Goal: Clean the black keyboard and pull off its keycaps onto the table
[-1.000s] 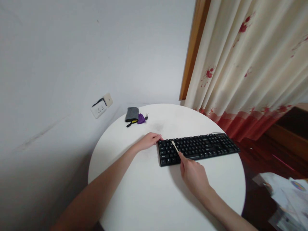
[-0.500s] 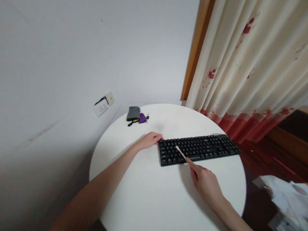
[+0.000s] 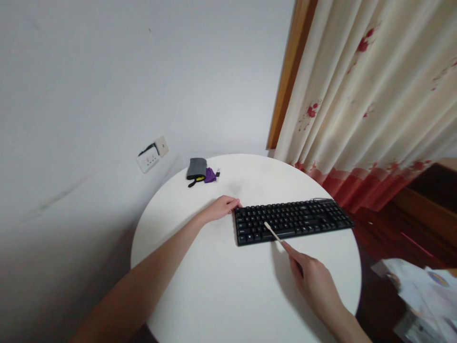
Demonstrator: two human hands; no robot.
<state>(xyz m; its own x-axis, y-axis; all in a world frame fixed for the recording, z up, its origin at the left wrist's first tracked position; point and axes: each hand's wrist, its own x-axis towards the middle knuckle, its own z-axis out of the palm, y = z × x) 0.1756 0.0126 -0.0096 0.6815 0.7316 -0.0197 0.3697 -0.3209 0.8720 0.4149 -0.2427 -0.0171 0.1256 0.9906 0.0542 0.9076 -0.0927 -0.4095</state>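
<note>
Shows first, at the far edge of the white tabletop [image 3: 224, 286], a grey folded cloth [image 3: 197, 168], with a purple cloth [image 3: 210, 176] just beside it, then a small black clip [image 3: 217, 174]. Seems soft and limp in both cloths, hard in the clip.

Comes next to the left hand [image 3: 225, 206], placed at the rear left corner of the black keyboard [image 3: 293, 220], fingers close together and apparently touching the casing. Cannot tell about any pinch there, with the fingertips partly hidden.

Finds the keyboard from that corner rightward, lying flat on the tabletop with keys up. Probably stiff, fairly light for its length, and apt to skid on so smooth a surface; best held by the end or the long edges, off the keys.

Meets, over the left half of the keys, a pale slim stick [image 3: 274, 232] with a thickened head, pointing away to the left. Cannot tell about contact with the keys. Likely very light and easily bent or snapped; best held well behind the head.

Ends at the right hand [image 3: 310, 274], pinching the stick's near end, with a finger pointing along the shaft.
</note>
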